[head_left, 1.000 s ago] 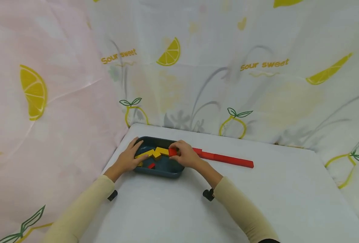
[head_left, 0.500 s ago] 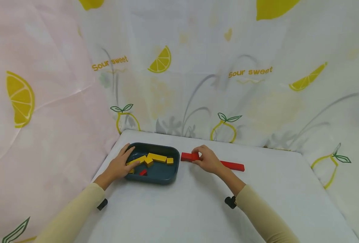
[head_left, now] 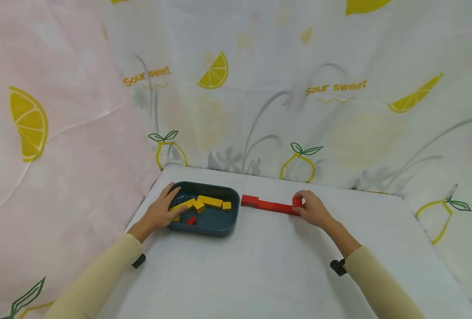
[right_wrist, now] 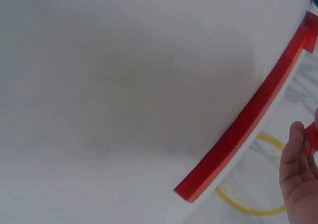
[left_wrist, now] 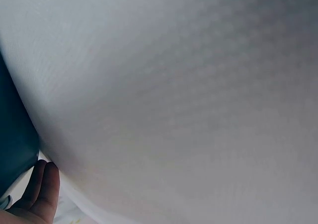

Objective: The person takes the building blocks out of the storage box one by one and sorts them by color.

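Observation:
My left hand holds the left end of a dark blue-green tray, thumb over the rim and fingers along its outer side. In the left wrist view, two fingers lie beside the tray wall. My right hand pinches a small red block above a row of red blocks on the table. The right wrist view shows this row of red blocks running diagonally, with the held red block at the right edge. My right fingers hide the row's right end in the head view.
Several yellow blocks and one small red block lie in the tray. A white cloth covers the table. A lemon-print curtain hangs behind it and along the left side.
My right hand has lifted the red block out of the tray and carried it right, past the row's left end, toward its right end. My left hand stays on the tray.

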`<control>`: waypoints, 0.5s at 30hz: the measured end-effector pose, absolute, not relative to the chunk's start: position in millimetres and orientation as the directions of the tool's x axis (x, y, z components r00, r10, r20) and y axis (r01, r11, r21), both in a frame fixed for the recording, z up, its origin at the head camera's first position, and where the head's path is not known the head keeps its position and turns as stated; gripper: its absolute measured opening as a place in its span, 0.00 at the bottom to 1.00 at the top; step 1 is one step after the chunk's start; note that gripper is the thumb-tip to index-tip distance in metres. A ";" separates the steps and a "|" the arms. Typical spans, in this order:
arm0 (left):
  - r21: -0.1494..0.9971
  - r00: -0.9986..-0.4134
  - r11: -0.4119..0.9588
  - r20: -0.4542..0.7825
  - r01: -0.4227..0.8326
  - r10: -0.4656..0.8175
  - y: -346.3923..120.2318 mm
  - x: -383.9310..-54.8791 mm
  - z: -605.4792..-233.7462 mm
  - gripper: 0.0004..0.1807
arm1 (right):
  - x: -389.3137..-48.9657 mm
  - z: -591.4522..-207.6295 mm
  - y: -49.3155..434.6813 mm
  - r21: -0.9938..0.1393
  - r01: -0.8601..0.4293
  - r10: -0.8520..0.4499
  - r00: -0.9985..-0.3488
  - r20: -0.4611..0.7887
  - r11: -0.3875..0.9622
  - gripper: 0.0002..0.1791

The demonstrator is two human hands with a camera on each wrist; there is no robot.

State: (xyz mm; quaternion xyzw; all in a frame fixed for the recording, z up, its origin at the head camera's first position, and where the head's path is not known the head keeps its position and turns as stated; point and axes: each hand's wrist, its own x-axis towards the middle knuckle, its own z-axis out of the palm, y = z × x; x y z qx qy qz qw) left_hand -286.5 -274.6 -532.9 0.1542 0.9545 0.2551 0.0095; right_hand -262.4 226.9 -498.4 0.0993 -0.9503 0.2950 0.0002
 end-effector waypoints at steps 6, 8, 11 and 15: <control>0.480 -0.956 0.833 0.045 0.276 0.290 -273.9 -289.3 -525.9 0.45 | -263.1 -496.5 255.1 -0.550 -0.163 -0.162 -0.985 0.051 0.819 0.18; 0.478 -0.956 0.834 0.051 0.277 0.288 -274.4 -290.3 -525.9 0.44 | -264.3 -496.4 261.8 -0.556 -0.148 -0.148 -0.988 0.044 0.818 0.18; 0.474 -0.955 0.833 0.059 0.284 0.292 -274.3 -290.5 -528.2 0.44 | -262.9 -497.5 270.3 -0.555 -0.128 -0.135 -0.990 0.028 0.822 0.18; 0.475 -0.955 0.834 0.048 0.279 0.292 -272.2 -289.0 -533.1 0.44 | -257.8 -500.4 281.1 -0.545 -0.117 -0.133 -0.991 0.011 0.830 0.19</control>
